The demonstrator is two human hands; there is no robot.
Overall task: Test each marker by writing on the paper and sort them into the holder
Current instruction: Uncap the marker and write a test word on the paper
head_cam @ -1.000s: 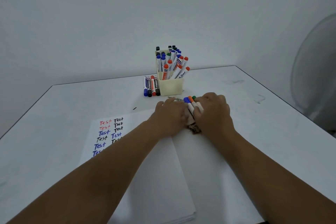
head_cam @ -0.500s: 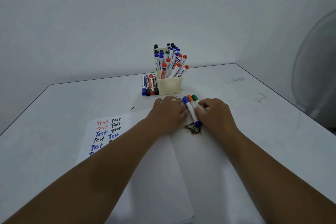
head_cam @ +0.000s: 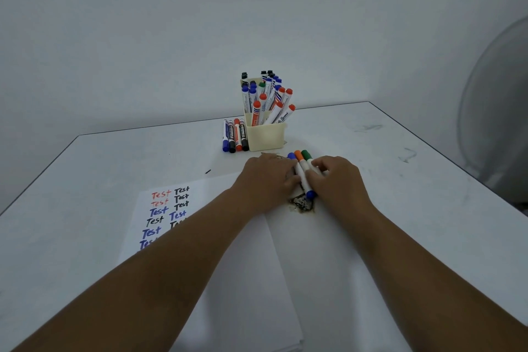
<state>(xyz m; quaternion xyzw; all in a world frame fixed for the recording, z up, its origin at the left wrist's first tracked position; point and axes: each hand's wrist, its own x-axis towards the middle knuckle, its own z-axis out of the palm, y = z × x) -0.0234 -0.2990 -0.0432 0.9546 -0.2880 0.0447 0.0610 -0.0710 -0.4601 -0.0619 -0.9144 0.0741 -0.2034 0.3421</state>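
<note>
Three thin white markers lie side by side just in front of the holder: a blue-capped marker (head_cam: pixel 301 176), an orange-capped marker (head_cam: pixel 299 155) and a green-capped marker (head_cam: pixel 307 154). My left hand (head_cam: pixel 265 180) lies palm down on their left, its curled fingertips against the blue-capped one. My right hand (head_cam: pixel 338 180) is on their right, thumb and fingers curled over the orange and green ones, hiding their lower ends. The cream holder (head_cam: pixel 267 138) stands behind, filled with several markers. The paper (head_cam: pixel 171 208) with red, blue and black "Test" words lies under my left forearm.
Several thicker markers (head_cam: pixel 235 137) lie flat on the table against the holder's left side. A dark stain (head_cam: pixel 303 204) marks the white table (head_cam: pixel 400 180) just below the blue marker's tip. A round pale object (head_cam: pixel 497 111) stands off the table's right edge.
My hands were pressed together over the markers a second ago; they have drawn apart, and the blue marker now shows along its whole length between them.
</note>
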